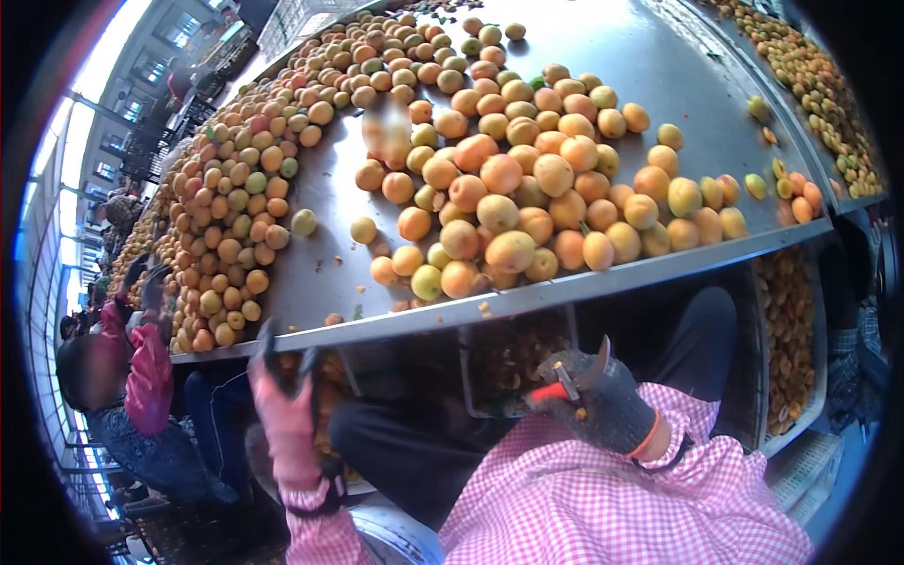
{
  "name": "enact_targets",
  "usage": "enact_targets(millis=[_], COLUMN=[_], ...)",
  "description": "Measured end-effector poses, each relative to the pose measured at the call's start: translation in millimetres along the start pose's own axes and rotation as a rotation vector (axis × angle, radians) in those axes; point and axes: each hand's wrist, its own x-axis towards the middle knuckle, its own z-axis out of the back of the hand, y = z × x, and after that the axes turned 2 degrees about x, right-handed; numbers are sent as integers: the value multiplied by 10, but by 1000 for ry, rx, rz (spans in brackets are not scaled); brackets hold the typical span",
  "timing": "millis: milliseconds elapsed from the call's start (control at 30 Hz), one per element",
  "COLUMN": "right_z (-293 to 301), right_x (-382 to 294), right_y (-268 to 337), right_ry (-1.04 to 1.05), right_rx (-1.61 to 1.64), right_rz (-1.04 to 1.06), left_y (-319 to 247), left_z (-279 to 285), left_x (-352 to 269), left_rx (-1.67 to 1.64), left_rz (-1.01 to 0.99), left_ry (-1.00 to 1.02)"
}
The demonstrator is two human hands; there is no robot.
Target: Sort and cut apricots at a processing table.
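My left hand (282, 402), in a pink glove with dark fingertips, is at the lower left by the front edge of the metal sorting table (452, 314). Its fingers are apart with nothing seen between them. On the right, over my lap, my right hand (600, 402) wears a dark glove with an orange cuff. It is closed around a red-handled knife (551, 393), whose curved blade points up. Many apricots (554, 175) lie heaped on the table in front of me, and a larger pile (229, 251) spreads along its left side.
Crates of halved apricots (787, 339) stand below the table at the right; dark containers with fruit pieces (512, 353) sit beneath its edge. A co-worker in pink sleeves (150, 378) sits at the left, hands at the pile. Another fruit-covered table (823, 92) adjoins at upper right.
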Motion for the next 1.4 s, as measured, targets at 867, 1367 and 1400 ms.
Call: enact_targets(millis=[867,1367,1400], right_z=[-237,-276,-310], right_x=[202,-42,-30], right_y=[621,1193,1199], right_ry=[132,220,167], right_rx=[630,222,207], right_rz=[-129,-83,-44], left_y=[-1100,-1280,-1321], left_z=[-85,-219,-218], left_x=[-811,-1057,-1055], left_rx=[-2009,-1771,-1467], left_rz=[502,759,495], left_ry=[358,-140,-222])
